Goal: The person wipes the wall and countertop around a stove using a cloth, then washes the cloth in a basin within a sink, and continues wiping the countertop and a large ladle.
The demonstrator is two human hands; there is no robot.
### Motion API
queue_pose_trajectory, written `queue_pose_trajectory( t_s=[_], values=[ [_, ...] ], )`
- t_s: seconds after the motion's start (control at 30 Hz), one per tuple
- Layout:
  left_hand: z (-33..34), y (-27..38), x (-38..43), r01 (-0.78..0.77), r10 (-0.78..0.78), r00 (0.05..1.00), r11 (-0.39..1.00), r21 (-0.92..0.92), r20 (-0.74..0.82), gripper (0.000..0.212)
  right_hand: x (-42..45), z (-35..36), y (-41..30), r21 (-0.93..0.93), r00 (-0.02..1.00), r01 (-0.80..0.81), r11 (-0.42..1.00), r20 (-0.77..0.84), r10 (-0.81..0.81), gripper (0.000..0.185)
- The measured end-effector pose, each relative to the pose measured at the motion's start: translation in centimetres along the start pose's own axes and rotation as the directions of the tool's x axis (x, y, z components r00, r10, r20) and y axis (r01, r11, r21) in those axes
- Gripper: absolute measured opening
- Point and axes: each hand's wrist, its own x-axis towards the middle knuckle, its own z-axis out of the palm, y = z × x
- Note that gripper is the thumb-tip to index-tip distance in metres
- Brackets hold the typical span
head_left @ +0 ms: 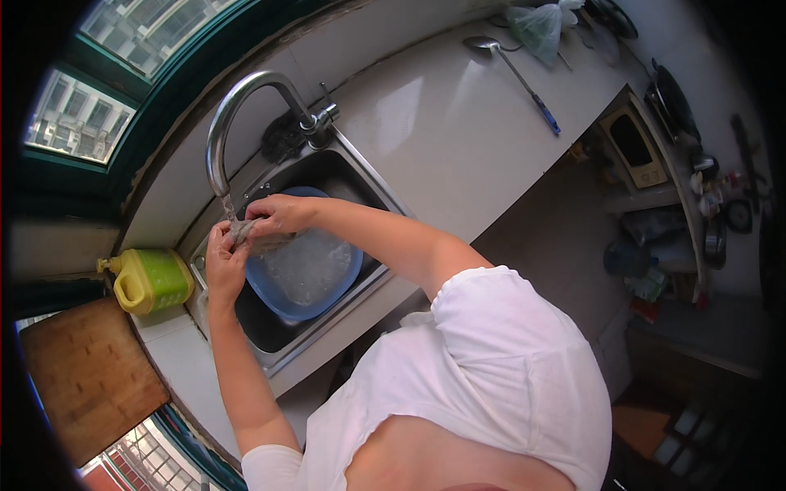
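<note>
Both my left hand (227, 255) and my right hand (279, 215) grip a wet grey cloth (241, 229) between them, close under the spout of the faucet (218, 141). Running water (229, 205) falls onto or just beside the cloth. Part of it seems to hang below my right hand, over a blue plastic basin (353, 279). Cloudy, bubbly water (307, 267) partly fills the basin. The basin stands in a stainless steel sink (261, 334). My right forearm hides some of the basin's far side.
A dark scrubbing pad (282, 138) lies behind the faucet. At the left stand a yellow-green jug (156, 282) and a wooden cutting board (92, 380). On the white counter (442, 153) rest a long-handled ladle (516, 77) and a plastic bag (540, 30). A microwave (635, 147) sits on a shelf at right.
</note>
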Motion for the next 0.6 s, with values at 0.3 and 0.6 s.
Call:
queue_pose_trajectory(
  t_s=[0.3, 0.6],
  values=[
    [0.5, -2.1, -1.2, 0.268, -0.334, 0.941, 0.65, -0.711, 0.049, 0.022, -3.0, 0.3, 2.9, 0.529, 0.89, -0.414, 0.741, 0.063, 0.452, 0.017],
    [2.1, 0.4, -0.2, 0.415, -0.421, 0.898, 0.718, -0.559, 0.126, 0.04, 0.9, 0.0, -2.3, -0.064, 0.982, 0.106, 0.992, 0.162, -0.094, 0.032]
  ],
)
